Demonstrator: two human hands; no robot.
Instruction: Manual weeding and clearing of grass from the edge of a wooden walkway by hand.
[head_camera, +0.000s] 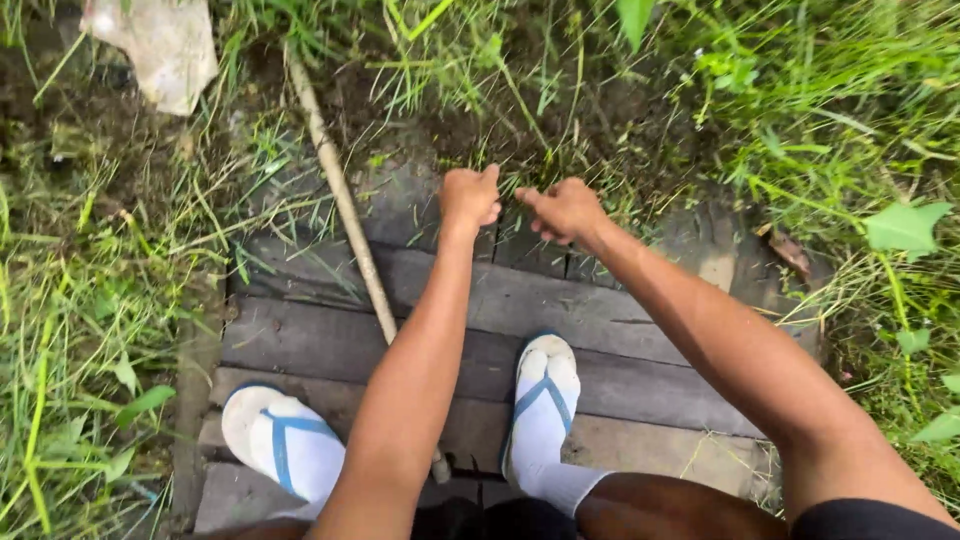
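Note:
Both my arms reach forward over weathered grey planks (560, 310) laid on the ground. My left hand (470, 196) is closed in a fist at the far edge of the planks, close to a few thin grass blades (520, 150). My right hand (562, 210) is beside it, fingers curled and pinched toward the left hand; whether it holds a blade is too small to tell. The two hands almost touch. My feet in white socks and blue-strapped sandals (545, 400) stand on the planks below.
A long thin wooden stick (345, 200) lies diagonally across the planks on the left. Dense green grass (850, 130) surrounds the planks, with dark soil (600, 110) beyond the hands. A pale crumpled sheet (160, 45) lies at the top left.

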